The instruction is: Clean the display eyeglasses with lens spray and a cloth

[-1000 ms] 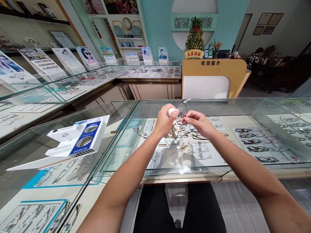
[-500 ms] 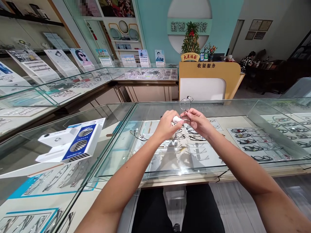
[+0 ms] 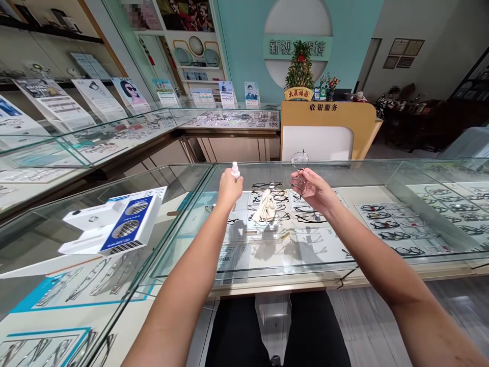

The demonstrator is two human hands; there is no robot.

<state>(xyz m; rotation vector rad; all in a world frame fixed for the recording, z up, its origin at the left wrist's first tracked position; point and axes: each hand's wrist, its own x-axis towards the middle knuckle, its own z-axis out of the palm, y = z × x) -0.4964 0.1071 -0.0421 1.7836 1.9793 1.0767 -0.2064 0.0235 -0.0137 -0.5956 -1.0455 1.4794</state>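
Note:
My left hand (image 3: 230,187) is closed around a small white spray bottle (image 3: 235,170), its nozzle end standing up above the fist. Off to the right, my right hand (image 3: 315,188) pinches a pair of thin-rimmed round eyeglasses (image 3: 299,161), held on end so that one lens is above the other. Between the two hands a crumpled cream cloth (image 3: 265,206) lies on the glass counter (image 3: 273,262). Several dark-framed eyeglasses (image 3: 311,216) show around and below it. My left fingers hide the lower part of the bottle.
An opened white and blue box (image 3: 130,221) sits on the counter at left. Trays of eyeglasses (image 3: 385,224) show under the glass at right. Beyond a gap stand more display cases (image 3: 229,120) and a wooden cashier desk (image 3: 324,114) with a plant (image 3: 300,71). A person sits far right.
My left hand has moved left with the spray bottle, away from the eyeglasses. My right hand has turned the glasses slightly and shifted a little right. The cloth now shows fully.

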